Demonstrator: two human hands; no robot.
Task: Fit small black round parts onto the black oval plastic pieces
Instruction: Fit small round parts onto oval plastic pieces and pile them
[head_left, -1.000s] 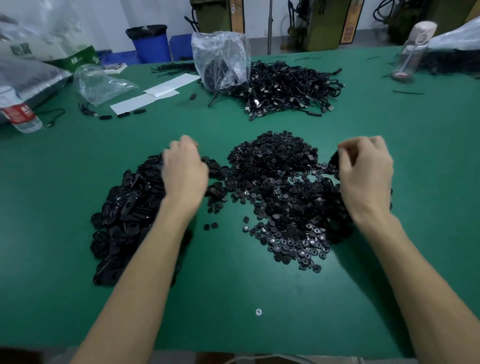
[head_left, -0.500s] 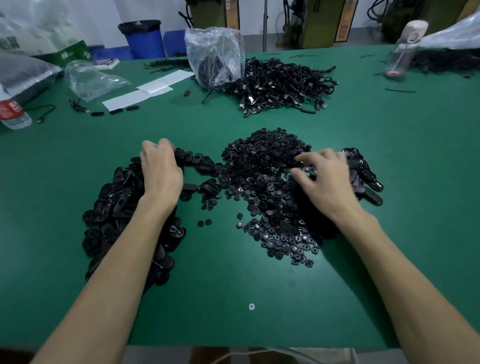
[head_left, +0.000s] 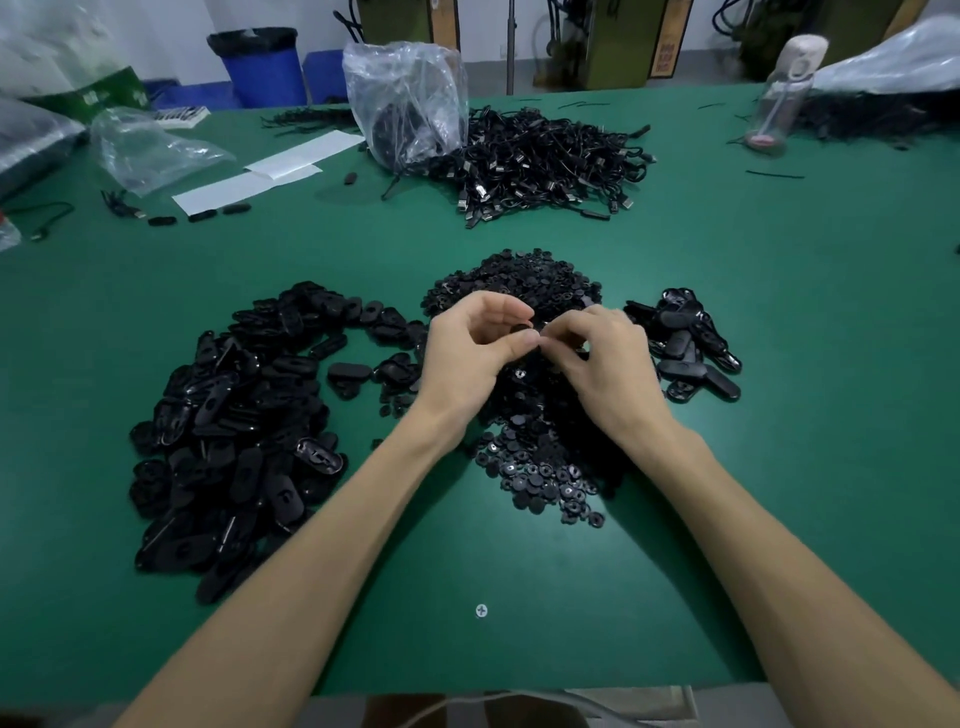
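Observation:
A big heap of black oval plastic pieces (head_left: 228, 441) lies on the left of the green table (head_left: 779, 312). A heap of small black round parts (head_left: 540, 467) sits in the middle, partly hidden by my hands. A smaller pile of oval pieces (head_left: 685, 348) lies to the right. My left hand (head_left: 472, 358) and my right hand (head_left: 602, 364) meet above the round parts. The left pinches a black oval piece (head_left: 519, 328) between thumb and fingers. The right hand's fingertips pinch at the same piece; a small round part there is too hidden to make out.
A pile of black cables (head_left: 545, 166) and a clear plastic bag (head_left: 410, 104) lie at the back centre. White paper sheets (head_left: 270, 174) and another bag (head_left: 150, 150) sit back left. A water bottle (head_left: 784, 98) stands back right. A screw (head_left: 481, 611) lies near the front edge.
My left hand left the oval heap and came to the middle holding a piece. My right hand moved left from the round parts to meet it.

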